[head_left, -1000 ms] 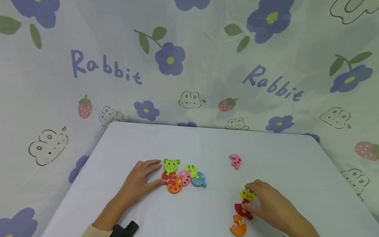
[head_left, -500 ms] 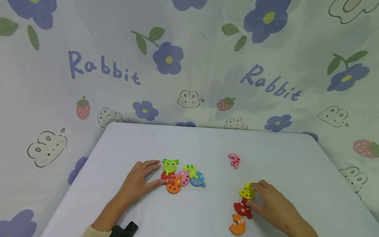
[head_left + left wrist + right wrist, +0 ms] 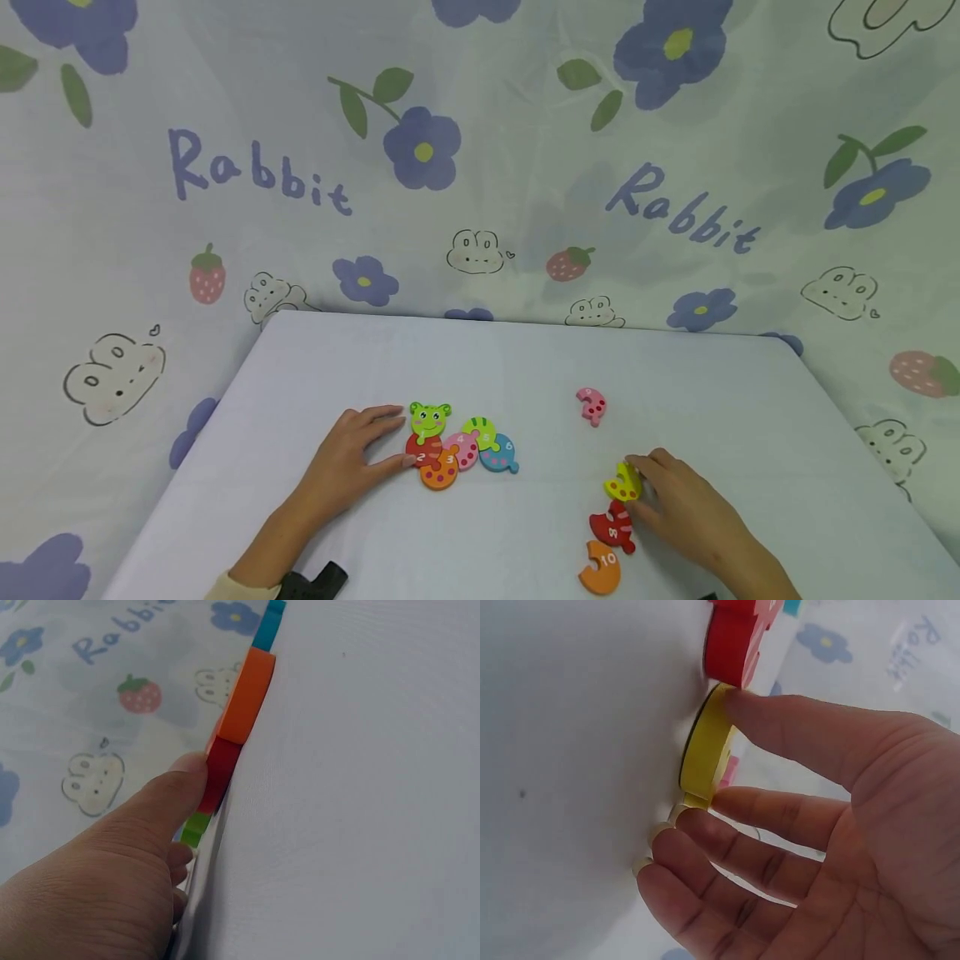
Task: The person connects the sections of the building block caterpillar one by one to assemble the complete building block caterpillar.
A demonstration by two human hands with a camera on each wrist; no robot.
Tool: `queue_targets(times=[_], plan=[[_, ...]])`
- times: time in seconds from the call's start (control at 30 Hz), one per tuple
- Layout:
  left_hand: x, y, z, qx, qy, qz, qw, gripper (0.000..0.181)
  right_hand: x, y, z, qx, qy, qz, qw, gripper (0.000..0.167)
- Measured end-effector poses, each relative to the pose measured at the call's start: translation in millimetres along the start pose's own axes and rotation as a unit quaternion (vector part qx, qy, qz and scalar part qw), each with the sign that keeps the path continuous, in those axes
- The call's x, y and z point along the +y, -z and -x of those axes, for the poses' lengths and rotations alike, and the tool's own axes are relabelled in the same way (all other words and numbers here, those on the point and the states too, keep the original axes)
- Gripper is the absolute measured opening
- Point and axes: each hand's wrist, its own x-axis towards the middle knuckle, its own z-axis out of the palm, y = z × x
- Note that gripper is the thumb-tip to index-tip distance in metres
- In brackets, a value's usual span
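Observation:
My left hand (image 3: 348, 462) lies beside a joined caterpillar puzzle, its thumb touching the red piece numbered 2 (image 3: 422, 450) and its fingers near the green smiling head (image 3: 429, 421). Orange 3 (image 3: 438, 475), pink 4 (image 3: 462, 452), green 5 (image 3: 480, 433) and blue 6 (image 3: 498, 454) follow in the chain. On the right, my right hand (image 3: 693, 508) pinches a yellow puzzle piece (image 3: 621, 485) between thumb and index finger; its number is not readable. In the right wrist view the yellow piece (image 3: 705, 746) stands between those fingertips, close to a red piece (image 3: 731, 645).
Below the yellow piece lie the red piece numbered 8 (image 3: 611, 529) and the orange piece numbered 10 (image 3: 606, 575). A pink spotted piece (image 3: 595, 407) lies farther back. The white table (image 3: 525, 358) ends at a patterned rabbit-and-flower cloth (image 3: 525, 183).
The yellow piece has turned a little under my right hand, and the thumb has moved from the red 8 to the yellow piece. My left hand stays put; the view has shifted slightly.

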Motion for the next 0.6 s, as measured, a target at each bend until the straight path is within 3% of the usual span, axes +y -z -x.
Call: queue_targets(times=[0.23, 0.6], plan=[[0.4, -0.8, 0.2, 0.0, 0.001, 0.0, 1.0, 0.066, 2.2, -3.9, -3.6, 0.007, -0.016, -0.007, 0.9998, 0.067], [-0.1, 0.0, 0.0, -0.003, 0.002, 0.001, 1.0, 0.065, 3.1, -6.6, -5.4, 0.021, 0.005, -0.004, 0.9998, 0.065]])
